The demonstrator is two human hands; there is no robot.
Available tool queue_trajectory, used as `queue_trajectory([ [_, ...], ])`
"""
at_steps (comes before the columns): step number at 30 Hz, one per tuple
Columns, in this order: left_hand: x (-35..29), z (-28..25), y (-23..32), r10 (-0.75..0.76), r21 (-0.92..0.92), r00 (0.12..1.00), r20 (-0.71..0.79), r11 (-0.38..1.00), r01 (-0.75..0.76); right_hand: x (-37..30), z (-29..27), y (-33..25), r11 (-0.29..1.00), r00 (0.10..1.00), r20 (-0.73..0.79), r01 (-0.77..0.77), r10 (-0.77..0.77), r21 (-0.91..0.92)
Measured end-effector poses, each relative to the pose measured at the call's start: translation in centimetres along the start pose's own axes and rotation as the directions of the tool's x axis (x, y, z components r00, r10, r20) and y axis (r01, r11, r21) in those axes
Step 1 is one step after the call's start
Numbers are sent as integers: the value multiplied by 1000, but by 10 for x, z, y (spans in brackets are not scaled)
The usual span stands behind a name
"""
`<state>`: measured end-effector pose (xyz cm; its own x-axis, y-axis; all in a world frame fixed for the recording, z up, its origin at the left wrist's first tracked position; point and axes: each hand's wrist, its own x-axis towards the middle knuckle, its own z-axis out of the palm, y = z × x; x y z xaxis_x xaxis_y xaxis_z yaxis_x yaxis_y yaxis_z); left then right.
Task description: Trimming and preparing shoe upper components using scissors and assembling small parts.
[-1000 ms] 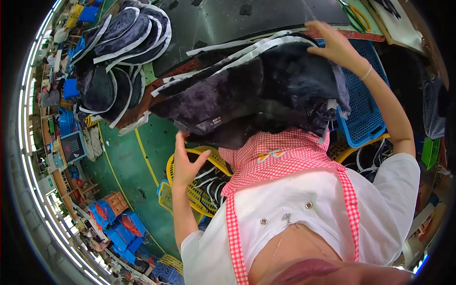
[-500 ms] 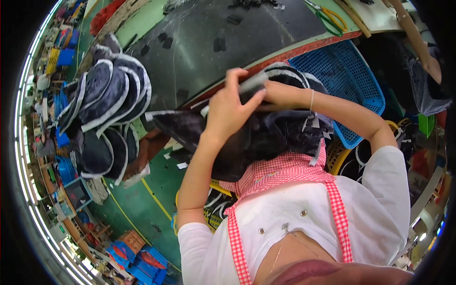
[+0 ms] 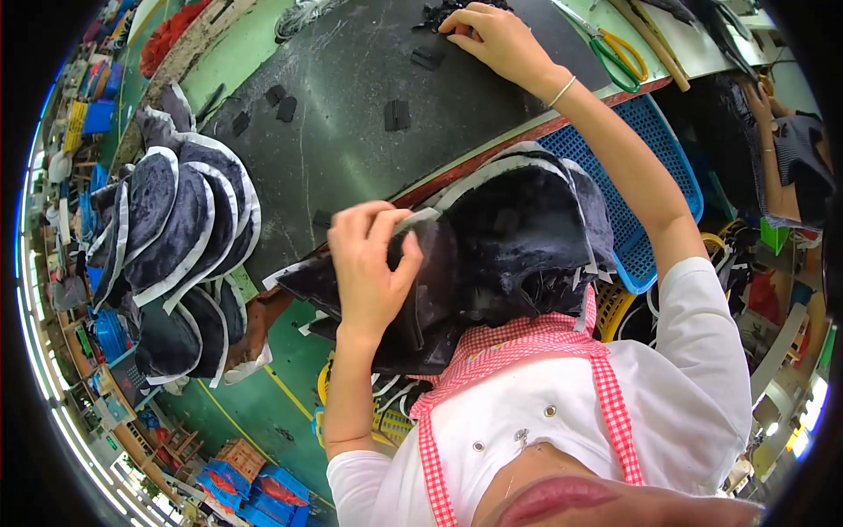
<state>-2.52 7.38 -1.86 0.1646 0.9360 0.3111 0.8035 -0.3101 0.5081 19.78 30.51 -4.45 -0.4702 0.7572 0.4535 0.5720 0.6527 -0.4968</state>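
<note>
Dark plush fabric pieces with white edging [image 3: 518, 211] lie over my lap and against the table edge. My left hand [image 3: 373, 263] is closed on the edge of a black fabric piece [image 3: 430, 281], thumb and fingers on either side of a pale strip at its top. At the far side of the dark table, my right hand [image 3: 500, 44] touches a heap of small black pieces [image 3: 457, 12]. Its fingers are bent together, and whatever they may hold is hidden.
The black tabletop [image 3: 351, 132] carries small black patches [image 3: 397, 115]. Scissors with green and yellow handles [image 3: 619, 57] lie at its right end. Stacked white-edged plush pieces [image 3: 189, 220] hang at the left. A blue basket [image 3: 654, 149] stands at the right, near another person's arm [image 3: 773, 167].
My right hand has left the fabric and reached up to the heap of small black pieces. My left hand has moved slightly down and left, still at the fabric.
</note>
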Motion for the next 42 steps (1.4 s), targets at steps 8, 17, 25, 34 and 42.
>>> queue_trajectory([
  [8,-18,-53,12,-487,-405,828,279,722,561,5,-8,-8,965,964,-21,-263,263,0],
  [17,-3,-34,13,-344,-724,738,581,198,661,7,-35,-6,939,920,195,-342,339,-22],
  [25,8,10,39,-287,-775,815,504,265,573,-98,-73,-107,276,801,586,-595,125,755],
  [34,6,27,60,-265,-806,870,416,336,487,-130,-71,-124,453,849,420,-528,321,718],
  [42,9,25,62,-239,-783,866,439,372,499,-121,-72,-133,762,921,327,-366,213,535],
])
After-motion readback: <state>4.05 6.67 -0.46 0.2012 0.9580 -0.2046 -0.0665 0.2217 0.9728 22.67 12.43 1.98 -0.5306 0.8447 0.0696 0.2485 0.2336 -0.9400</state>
